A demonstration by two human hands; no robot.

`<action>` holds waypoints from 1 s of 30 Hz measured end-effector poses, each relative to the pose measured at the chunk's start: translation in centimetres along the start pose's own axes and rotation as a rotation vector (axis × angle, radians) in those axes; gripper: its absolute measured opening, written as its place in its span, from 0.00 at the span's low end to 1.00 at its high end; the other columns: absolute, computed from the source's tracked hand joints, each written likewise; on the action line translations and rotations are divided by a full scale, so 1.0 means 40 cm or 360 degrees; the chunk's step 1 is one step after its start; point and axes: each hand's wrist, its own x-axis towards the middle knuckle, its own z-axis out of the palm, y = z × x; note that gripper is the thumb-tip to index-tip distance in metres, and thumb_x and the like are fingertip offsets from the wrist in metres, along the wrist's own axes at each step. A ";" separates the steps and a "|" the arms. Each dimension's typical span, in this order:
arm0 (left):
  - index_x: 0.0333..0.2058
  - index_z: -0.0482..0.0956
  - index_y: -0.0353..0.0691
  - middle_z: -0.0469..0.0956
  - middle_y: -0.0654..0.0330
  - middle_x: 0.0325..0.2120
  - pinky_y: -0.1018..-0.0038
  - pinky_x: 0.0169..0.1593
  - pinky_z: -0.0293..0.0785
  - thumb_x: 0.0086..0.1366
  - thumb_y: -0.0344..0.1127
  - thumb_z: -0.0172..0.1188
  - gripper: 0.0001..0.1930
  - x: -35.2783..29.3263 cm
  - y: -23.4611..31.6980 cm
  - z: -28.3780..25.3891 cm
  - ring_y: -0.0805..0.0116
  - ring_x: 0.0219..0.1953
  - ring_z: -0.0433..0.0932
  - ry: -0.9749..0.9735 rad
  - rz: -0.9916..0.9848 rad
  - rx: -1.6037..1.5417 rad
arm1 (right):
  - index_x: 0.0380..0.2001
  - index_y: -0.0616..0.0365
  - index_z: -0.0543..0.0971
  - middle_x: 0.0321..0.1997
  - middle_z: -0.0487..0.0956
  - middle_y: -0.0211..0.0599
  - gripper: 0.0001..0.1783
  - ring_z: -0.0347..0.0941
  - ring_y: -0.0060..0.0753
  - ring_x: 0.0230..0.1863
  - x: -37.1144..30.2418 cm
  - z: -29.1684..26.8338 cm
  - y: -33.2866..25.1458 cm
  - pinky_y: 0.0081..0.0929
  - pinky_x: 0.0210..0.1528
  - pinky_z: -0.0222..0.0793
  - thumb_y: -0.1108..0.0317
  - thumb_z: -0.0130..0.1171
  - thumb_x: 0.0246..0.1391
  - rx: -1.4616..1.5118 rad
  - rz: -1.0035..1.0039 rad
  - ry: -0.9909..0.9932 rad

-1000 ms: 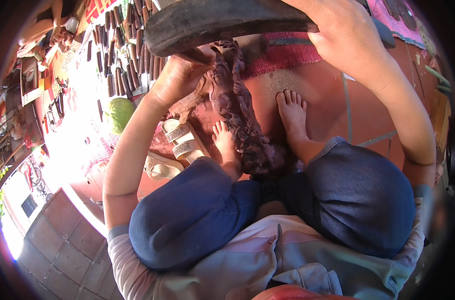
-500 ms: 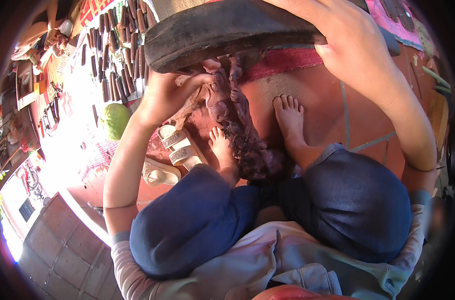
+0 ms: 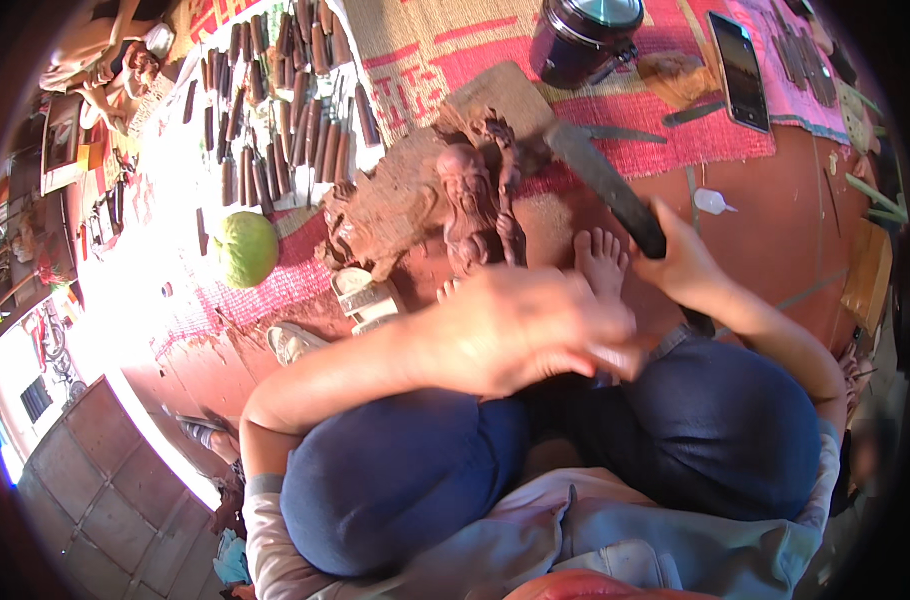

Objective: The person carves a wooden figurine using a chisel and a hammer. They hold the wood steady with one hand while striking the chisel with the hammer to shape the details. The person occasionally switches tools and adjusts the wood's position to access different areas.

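A reddish-brown carved wooden figure, a bearded old man with a staff, stands between my feet against a rough wood piece. My left hand crosses in front of the figure's lower part, above my lap; its fingers are smeared by motion. My right hand is closed around the near end of a long, dark, bar-like thing, which slants up and left toward the figure's right side. I cannot make out exactly what kind of thing this is.
Many dark-handled carving tools lie at the upper left, near a round green fruit. A dark lidded mug and a phone are on the red woven mat. Another person's hands show at far left.
The dark thing has come down from close in front of me, and only my right hand holds it now. My left hand has left the figure and moved right and nearer.
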 end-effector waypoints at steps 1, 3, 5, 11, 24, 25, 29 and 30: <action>0.46 0.76 0.44 0.78 0.60 0.33 0.67 0.39 0.71 0.62 0.37 0.61 0.14 0.005 0.006 0.007 0.61 0.34 0.77 -0.0133 0.0060 0.0030 | 0.54 0.59 0.67 0.35 0.74 0.37 0.29 0.70 0.25 0.39 -0.006 0.002 0.024 0.29 0.43 0.68 0.77 0.59 0.46 0.0004 -0.0010 -0.0077; 0.44 0.76 0.44 0.74 0.64 0.28 0.66 0.44 0.64 0.59 0.44 0.63 0.17 -0.003 -0.012 0.020 0.64 0.34 0.74 -0.0203 0.0214 0.0385 | 0.52 0.59 0.67 0.36 0.75 0.44 0.29 0.73 0.38 0.40 -0.016 -0.003 0.011 0.32 0.43 0.68 0.76 0.60 0.44 -0.0069 -0.0021 -0.0109; 0.37 0.77 0.44 0.71 0.65 0.25 0.65 0.46 0.61 0.57 0.47 0.63 0.15 -0.018 -0.021 0.013 0.63 0.32 0.72 -0.0309 0.0020 0.0305 | 0.50 0.60 0.66 0.37 0.76 0.52 0.27 0.74 0.54 0.41 -0.017 -0.029 -0.022 0.37 0.42 0.68 0.74 0.59 0.43 -0.0081 0.0037 -0.0256; 0.16 0.70 0.46 0.65 0.63 0.19 0.65 0.42 0.61 0.52 0.50 0.65 0.19 -0.071 -0.088 0.026 0.61 0.26 0.67 -0.0242 -0.0035 0.0286 | 0.51 0.55 0.67 0.41 0.78 0.50 0.29 0.75 0.57 0.43 -0.010 -0.037 0.013 0.44 0.41 0.71 0.73 0.62 0.44 -0.0388 -0.0147 0.0000; 0.16 0.72 0.45 0.68 0.65 0.19 0.68 0.39 0.62 0.48 0.45 0.65 0.14 -0.097 -0.103 0.043 0.65 0.26 0.70 -0.0147 -0.0088 0.0396 | 0.40 0.52 0.76 0.34 0.75 0.35 0.21 0.74 0.43 0.32 0.005 -0.060 -0.013 0.37 0.34 0.70 0.74 0.65 0.38 -0.0636 -0.1062 0.0180; 0.16 0.72 0.45 0.68 0.65 0.19 0.68 0.39 0.62 0.47 0.45 0.65 0.14 -0.099 -0.104 0.046 0.65 0.26 0.70 -0.0149 -0.0093 0.0424 | 0.39 0.51 0.77 0.33 0.75 0.34 0.19 0.74 0.41 0.31 0.007 -0.060 -0.015 0.36 0.33 0.69 0.73 0.66 0.39 -0.0692 -0.1141 0.0198; 0.16 0.72 0.45 0.68 0.64 0.18 0.68 0.39 0.62 0.45 0.45 0.62 0.13 -0.095 -0.112 0.026 0.64 0.26 0.70 -0.0335 -0.0064 0.0478 | 0.38 0.48 0.78 0.31 0.73 0.31 0.17 0.73 0.37 0.31 0.003 -0.055 -0.023 0.34 0.33 0.68 0.70 0.65 0.40 -0.0869 -0.1310 0.0185; 0.16 0.72 0.45 0.67 0.64 0.18 0.68 0.39 0.62 0.45 0.45 0.62 0.13 -0.095 -0.114 0.025 0.64 0.26 0.69 -0.0345 -0.0050 0.0494 | 0.38 0.46 0.78 0.31 0.73 0.29 0.17 0.72 0.35 0.30 0.001 -0.052 -0.030 0.33 0.33 0.68 0.71 0.64 0.40 -0.0878 -0.1330 0.0201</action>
